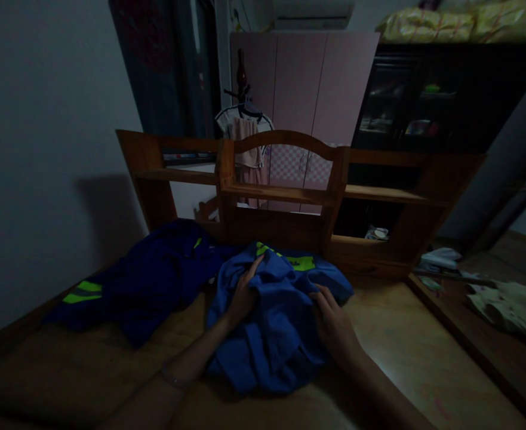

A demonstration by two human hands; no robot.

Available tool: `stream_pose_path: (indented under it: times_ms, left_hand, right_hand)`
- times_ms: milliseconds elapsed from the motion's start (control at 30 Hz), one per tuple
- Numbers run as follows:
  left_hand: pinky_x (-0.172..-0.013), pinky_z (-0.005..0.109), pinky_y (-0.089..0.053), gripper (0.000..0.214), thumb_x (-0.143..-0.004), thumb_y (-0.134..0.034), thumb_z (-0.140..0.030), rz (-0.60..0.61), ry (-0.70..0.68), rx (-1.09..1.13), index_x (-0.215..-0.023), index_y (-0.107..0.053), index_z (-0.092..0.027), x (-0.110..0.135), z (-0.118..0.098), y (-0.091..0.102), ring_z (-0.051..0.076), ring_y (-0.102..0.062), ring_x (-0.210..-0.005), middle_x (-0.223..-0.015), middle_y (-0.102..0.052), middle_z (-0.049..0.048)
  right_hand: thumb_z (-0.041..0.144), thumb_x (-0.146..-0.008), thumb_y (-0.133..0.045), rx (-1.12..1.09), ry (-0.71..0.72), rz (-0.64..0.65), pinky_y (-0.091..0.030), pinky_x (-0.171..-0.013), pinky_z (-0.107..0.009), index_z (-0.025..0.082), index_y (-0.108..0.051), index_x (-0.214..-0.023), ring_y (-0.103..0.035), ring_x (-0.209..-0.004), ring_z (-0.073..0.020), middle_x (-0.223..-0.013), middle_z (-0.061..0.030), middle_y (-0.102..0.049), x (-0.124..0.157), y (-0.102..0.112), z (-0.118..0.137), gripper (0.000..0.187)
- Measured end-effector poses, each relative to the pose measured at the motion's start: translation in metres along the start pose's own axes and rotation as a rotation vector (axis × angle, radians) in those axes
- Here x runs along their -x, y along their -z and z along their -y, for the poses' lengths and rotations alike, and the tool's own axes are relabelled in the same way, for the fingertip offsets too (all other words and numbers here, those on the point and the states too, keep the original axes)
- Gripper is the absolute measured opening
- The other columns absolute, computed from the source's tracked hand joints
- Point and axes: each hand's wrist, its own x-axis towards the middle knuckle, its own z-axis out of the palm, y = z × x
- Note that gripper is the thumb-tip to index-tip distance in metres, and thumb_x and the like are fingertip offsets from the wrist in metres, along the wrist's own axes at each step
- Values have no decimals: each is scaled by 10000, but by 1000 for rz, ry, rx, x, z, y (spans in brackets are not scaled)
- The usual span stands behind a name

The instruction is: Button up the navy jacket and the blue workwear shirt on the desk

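Observation:
A crumpled blue work garment (280,322) with yellow-green bands lies bunched on the wooden surface in front of me. My left hand (243,294) is on its left side, a finger stretched along the cloth and the other fingers partly hidden in the folds; it appears to hold the fabric. On the right side, my right hand (334,319) has its fingers curled over a fold, gripping it. A darker blue garment (164,275) with a yellow-green band lies heaped to the left, touched by neither hand.
A wooden headboard-like shelf (285,194) rises behind the garments. The wooden surface (388,334) extends to the right, up to a raised edge. Pale cloth (508,304) lies beyond it. Clothes (247,131) hang on a stand before a pink wardrobe (298,83).

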Motion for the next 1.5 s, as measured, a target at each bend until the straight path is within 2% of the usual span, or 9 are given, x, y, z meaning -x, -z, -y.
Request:
stream_pose_path:
  times_ms: [133,267,400,633,867,1067,1200,1333,1500]
  left_hand:
    - [-1067,412,-354,656,-824,-445,-157,-10,40,159,-1434,-223,-246,-1,-9,0,221,-422,-1273,-1407,-416,77]
    - [-1016,383,-392,636,-823,-511,-190,-75,91,160,-1406,-274,-276,-2,-11,-6,202,-513,-1176,-1292,-529,58]
    - [-964,349,-406,624,-830,-559,-290,-74,89,139,-1391,-288,-280,0,-13,-12,167,-590,-1012,-1024,-638,24]
    - [-856,324,-426,234,-819,-578,-294,0,-52,2,-1036,-625,-224,2,-9,-14,187,-564,-937,-932,-628,30]
    - [-720,283,-428,129,-802,-595,-294,27,-28,-21,-898,-629,-214,2,-6,-14,169,-561,-811,-769,-618,-1]
    - [-832,316,-455,148,-800,-573,-250,96,-65,-9,-938,-605,-209,3,-7,-15,175,-594,-891,-914,-647,18]
    - [-1000,365,-392,340,-814,-549,-249,113,-122,-20,-1150,-584,-220,3,-3,-18,203,-529,-1140,-1215,-589,52]
    - [-1078,372,-322,570,-818,-533,-226,112,-148,-18,-1368,-388,-251,3,-4,-17,194,-413,-1275,-1399,-436,30]
    - [-1013,367,-395,692,-803,-540,-195,99,-113,13,-1427,-255,-285,4,-8,-15,191,-520,-1151,-1363,-470,29]
  right_hand:
    - [230,-917,-360,67,-162,-261,-458,-837,-368,211,-518,-1110,-526,-1033,-234,-1219,-110,-485,-6,15,-21,250]
    - [281,-867,-410,143,-306,-550,-411,-876,-395,181,-564,-1008,-486,-1049,-257,-1138,-122,-480,-10,39,-76,231]
    - [326,-857,-378,98,-422,-642,-400,-846,-388,155,-589,-900,-503,-921,-241,-956,-102,-520,-6,52,-114,275]
    - [333,-887,-425,89,-250,-380,-385,-701,-287,171,-598,-743,-530,-714,-181,-738,-42,-576,-3,34,-77,278]
    - [371,-909,-419,8,-217,-160,-320,-550,-248,176,-539,-639,-511,-538,-140,-566,5,-525,-1,18,-58,354]
    - [379,-904,-428,22,-204,-148,-311,-545,-244,174,-505,-588,-524,-530,-137,-534,12,-502,-3,24,-60,384]
    - [386,-900,-424,42,-204,-110,-309,-528,-243,178,-496,-559,-526,-512,-139,-516,6,-514,-4,25,-60,406]
    - [378,-902,-419,61,-201,-70,-310,-528,-243,179,-513,-567,-553,-533,-148,-544,-6,-557,-4,25,-59,401]
    - [382,-903,-413,56,-199,-55,-320,-538,-243,180,-514,-569,-566,-540,-150,-550,-8,-570,-3,26,-59,403]
